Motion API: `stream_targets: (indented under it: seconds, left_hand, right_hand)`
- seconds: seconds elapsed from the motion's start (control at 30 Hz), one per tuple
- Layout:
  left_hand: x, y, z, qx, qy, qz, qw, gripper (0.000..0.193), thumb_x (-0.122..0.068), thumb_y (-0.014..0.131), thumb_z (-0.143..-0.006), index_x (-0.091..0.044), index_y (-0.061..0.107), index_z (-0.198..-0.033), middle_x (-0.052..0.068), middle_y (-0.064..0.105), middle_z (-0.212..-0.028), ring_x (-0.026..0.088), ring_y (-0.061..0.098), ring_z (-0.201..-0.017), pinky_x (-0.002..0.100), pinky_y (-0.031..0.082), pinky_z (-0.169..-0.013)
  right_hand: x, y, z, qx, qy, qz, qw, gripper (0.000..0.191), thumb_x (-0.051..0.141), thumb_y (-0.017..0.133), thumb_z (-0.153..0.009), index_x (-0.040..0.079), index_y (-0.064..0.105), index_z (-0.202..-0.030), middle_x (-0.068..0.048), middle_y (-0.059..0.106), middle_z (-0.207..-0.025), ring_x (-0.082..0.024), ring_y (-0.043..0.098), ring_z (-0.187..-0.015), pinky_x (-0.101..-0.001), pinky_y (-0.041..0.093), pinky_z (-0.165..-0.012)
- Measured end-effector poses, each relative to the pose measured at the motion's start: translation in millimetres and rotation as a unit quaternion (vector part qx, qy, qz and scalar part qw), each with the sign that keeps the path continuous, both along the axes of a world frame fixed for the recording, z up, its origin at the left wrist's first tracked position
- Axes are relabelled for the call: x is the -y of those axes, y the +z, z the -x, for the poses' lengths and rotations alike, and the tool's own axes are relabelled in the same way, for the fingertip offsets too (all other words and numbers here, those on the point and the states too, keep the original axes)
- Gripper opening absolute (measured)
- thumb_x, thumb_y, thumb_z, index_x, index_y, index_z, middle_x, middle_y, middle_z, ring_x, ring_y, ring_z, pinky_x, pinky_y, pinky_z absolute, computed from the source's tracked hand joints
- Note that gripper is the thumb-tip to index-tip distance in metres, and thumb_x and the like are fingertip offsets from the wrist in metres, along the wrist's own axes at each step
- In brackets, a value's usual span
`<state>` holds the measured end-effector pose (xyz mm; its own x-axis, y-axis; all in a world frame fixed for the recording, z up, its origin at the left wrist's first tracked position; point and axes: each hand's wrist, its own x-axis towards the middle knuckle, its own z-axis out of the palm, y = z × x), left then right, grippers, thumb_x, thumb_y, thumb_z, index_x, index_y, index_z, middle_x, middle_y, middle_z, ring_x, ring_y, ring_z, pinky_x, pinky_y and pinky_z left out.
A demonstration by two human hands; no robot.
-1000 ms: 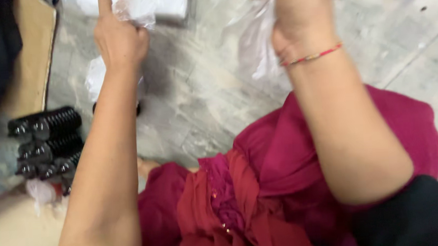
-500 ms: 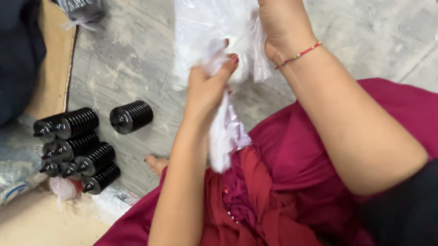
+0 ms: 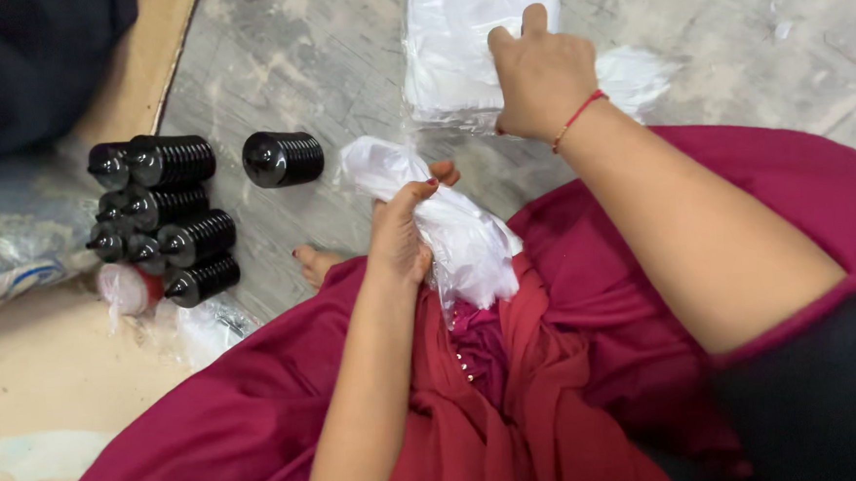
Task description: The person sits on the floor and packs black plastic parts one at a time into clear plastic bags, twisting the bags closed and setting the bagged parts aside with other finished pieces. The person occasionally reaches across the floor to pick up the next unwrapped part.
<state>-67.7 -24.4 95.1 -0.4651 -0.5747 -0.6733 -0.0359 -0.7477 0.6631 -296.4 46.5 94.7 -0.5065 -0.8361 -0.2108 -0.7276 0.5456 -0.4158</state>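
1. Left hand [image 3: 400, 234]: grip clamped on a crumpled clear plastic bag [image 3: 452, 225], held over the lap, above the red garment [image 3: 514, 382].
2. Right hand [image 3: 539, 74]: fingers curled down, pinching the near edge of a flat stack of plastic bags [image 3: 466, 43] lying on the grey floor [image 3: 340, 60].
3. Left of the hands: one ribbed black cap [image 3: 282, 158] lies alone on its side, a cluster of the same caps [image 3: 163, 215] beyond it.
4. A bare foot [image 3: 314, 264] pokes out by the cluster.

We see a crumpled white plastic bag [image 3: 457, 234] bunched over the red lap, and a flat stack of clear plastic bags [image 3: 471, 43] lying on the grey floor.
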Motion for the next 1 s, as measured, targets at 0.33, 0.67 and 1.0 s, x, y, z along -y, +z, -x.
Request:
stream_targets:
  seconds: [0.33, 0.67, 1.0]
  left_hand:
    - [14, 18, -5, -0.021, 0.051, 0.022, 0.998, 0.034, -0.022, 0.070, -0.095, -0.005, 0.064, -0.124, 0.008, 0.060, -0.079, 0.020, 0.061, -0.066, 0.035, 0.054, -0.059]
    - [3, 35, 24, -0.175, -0.091, 0.005, 0.980, 0.073, -0.021, 0.069, -0.086, -0.025, 0.038, -0.152, 0.019, 0.065, -0.130, 0.026, 0.070, -0.085, 0.042, 0.059, -0.082]
    - [34, 42, 22, -0.248, 0.029, 0.018, 0.968, 0.053, -0.039, 0.044, -0.113, -0.010, 0.040, -0.158, 0.010, 0.061, -0.131, 0.026, 0.060, -0.123, 0.044, 0.045, -0.114]
  right_hand:
    - [18, -15, 16, -0.071, -0.054, 0.263, 0.961, 0.035, 0.004, 0.075, -0.074, 0.011, 0.076, -0.109, -0.013, 0.068, -0.107, -0.037, 0.069, -0.087, -0.0498, 0.053, -0.072]
    - [-28, 64, 16, 0.378, -0.054, 0.216, 0.899, 0.046, 0.043, 0.078, -0.085, 0.008, 0.075, -0.114, -0.014, 0.079, -0.107, -0.027, 0.078, -0.094, -0.0377, 0.059, -0.084]
    - [-11, 33, -99, 0.307, 0.049, 0.415, 0.855, 0.066, 0.020, 0.072, -0.086, 0.004, 0.051, -0.146, -0.023, 0.068, -0.126, -0.046, 0.064, -0.117, -0.0483, 0.052, -0.099]
